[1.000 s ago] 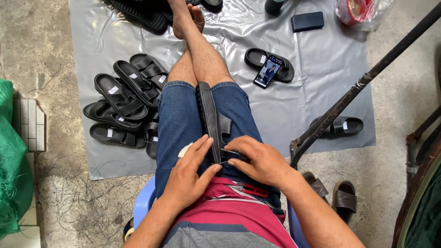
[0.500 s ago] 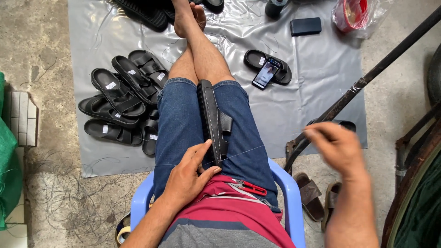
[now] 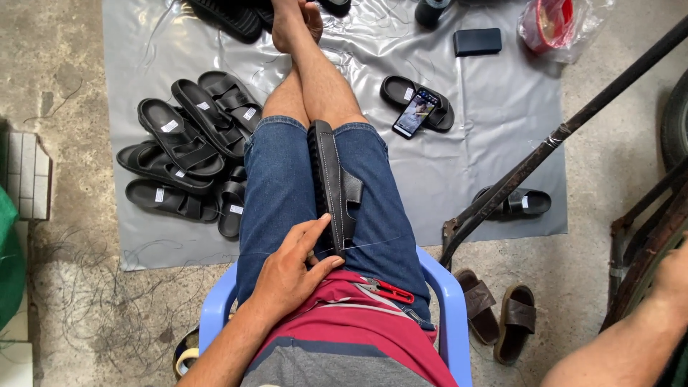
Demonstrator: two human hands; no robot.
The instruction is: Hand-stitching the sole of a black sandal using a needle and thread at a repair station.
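Note:
A black sandal (image 3: 331, 183) stands on its edge, clamped between my thighs as I sit on a blue plastic chair (image 3: 444, 287). My left hand (image 3: 290, 269) rests on my lap at the sandal's near end, thumb and fingers pressed against it. A thin pale thread (image 3: 376, 242) runs from the sandal off to the right. My right hand (image 3: 677, 276) is far out at the right edge, only partly in view, and its fingers are cut off. Small red snips (image 3: 393, 292) lie on my red striped shirt.
A grey plastic sheet (image 3: 502, 107) covers the floor ahead. It carries a pile of black sandals (image 3: 186, 154), a phone (image 3: 416, 113) lying on one sandal, a dark box (image 3: 477, 41) and a bagged red roll (image 3: 548, 21). A metal bar (image 3: 566, 132) slants at right, near brown sandals (image 3: 494, 315).
My right hand has left the sandal and swung far out to the right, drawing the thread out. My left hand has stayed at the sandal's near end.

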